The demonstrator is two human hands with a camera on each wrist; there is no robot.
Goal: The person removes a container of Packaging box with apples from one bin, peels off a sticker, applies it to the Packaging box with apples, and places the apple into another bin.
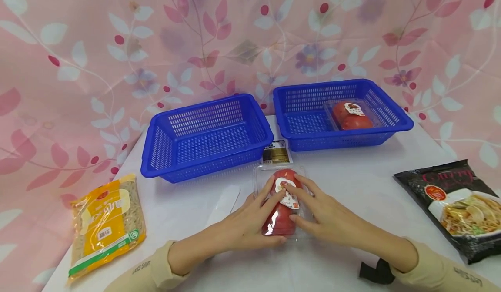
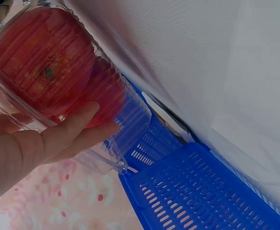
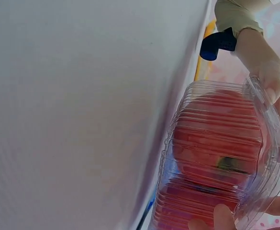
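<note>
A clear plastic box of red tomatoes (image 1: 278,220) lies on the white table (image 1: 352,183), just in front of the gap between two blue baskets. My left hand (image 1: 266,209) holds its left side, fingers over the top and thumb at the near end. My right hand (image 1: 301,205) holds the right side, fingers lying across the label. In the left wrist view my left hand (image 2: 34,143) presses on the ribbed box (image 2: 49,62). The right wrist view shows the box (image 3: 216,158) close up, with right fingertips (image 3: 221,215) at its lower edge.
The left blue basket (image 1: 203,139) holds nothing. The right blue basket (image 1: 340,109) contains another tomato box (image 1: 352,114). A yellow noodle packet (image 1: 105,224) lies at the left edge, a black noodle packet (image 1: 458,205) at the right. A small brown packet (image 1: 276,152) sits between the baskets.
</note>
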